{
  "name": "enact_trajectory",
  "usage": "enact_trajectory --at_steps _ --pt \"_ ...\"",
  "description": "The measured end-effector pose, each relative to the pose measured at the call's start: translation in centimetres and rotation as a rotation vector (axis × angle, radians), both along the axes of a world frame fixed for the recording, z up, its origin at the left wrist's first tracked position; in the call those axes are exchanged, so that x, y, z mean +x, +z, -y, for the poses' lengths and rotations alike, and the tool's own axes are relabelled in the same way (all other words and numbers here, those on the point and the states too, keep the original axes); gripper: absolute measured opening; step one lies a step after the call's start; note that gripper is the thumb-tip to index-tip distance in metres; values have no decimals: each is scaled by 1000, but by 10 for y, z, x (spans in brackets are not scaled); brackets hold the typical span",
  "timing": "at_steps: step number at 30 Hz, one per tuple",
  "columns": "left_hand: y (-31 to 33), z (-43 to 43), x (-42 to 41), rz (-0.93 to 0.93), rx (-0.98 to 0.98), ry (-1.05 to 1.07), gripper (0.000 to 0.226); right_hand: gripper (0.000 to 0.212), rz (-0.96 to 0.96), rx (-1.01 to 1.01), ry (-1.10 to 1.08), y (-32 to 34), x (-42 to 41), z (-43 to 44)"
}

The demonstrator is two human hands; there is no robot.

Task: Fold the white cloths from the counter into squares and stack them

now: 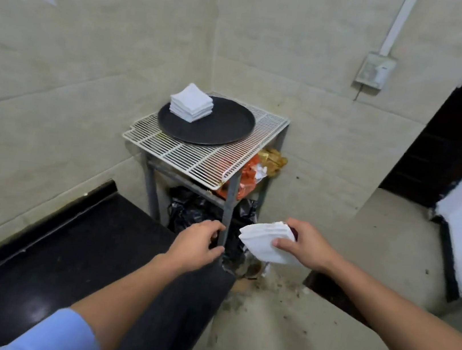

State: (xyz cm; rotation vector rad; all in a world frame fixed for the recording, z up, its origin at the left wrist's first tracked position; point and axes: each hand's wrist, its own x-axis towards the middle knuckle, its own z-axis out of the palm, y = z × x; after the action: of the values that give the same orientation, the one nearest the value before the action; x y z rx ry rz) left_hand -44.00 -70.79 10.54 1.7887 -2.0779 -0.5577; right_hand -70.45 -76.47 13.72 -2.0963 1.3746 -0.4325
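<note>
sleeve: light blue, on the left upper arm at the bottom edge of the view; both forearms are bare.
counter: black and glossy, running along the wall on the left, under the left forearm.
left hand: past the counter's far corner, palm down, fingers loosely curled with a gap to the thumb and nothing in them; it lies in front of the foot of the stand's front leg, and whether it touches the leg cannot be told.
right hand: just beside the left, above the floor, thumb pressed on top and fingers underneath, pinching the folded cloth.
folded cloth: white, several layers thick, held in the air and tilted, one corner pointing toward the left hand.
floor: pale, with brown crumbs and scraps below the hands.
black bag: crumpled under the stand.
stand: metal legs in the corner, topped by a white wire grid; orange and gold wrappers show beneath its right side.
tray: round, black, resting on the grid.
stack of cloths: white folded squares, piled on the tray's far left edge.
wall box: grey, on the tiled wall to the right, well above the stand.
</note>
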Motion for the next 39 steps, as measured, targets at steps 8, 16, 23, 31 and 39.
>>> enact_trajectory --at_steps 8,16,23,31,39 --pt "33 124 -44 -238 94 -144 36 17 136 57 134 26 -5 106" --pt "54 229 -77 -1015 343 283 21 23 439 249 137 37 -15 250" --pt "75 273 -88 -1244 107 718 15 32 453 340 149 30 26 348" --pt "75 311 -29 -1075 -148 826 38 37 375 150 196 29 115 409" --pt "87 382 71 -881 -239 885 39 4 312 -161 365 68 224 484"
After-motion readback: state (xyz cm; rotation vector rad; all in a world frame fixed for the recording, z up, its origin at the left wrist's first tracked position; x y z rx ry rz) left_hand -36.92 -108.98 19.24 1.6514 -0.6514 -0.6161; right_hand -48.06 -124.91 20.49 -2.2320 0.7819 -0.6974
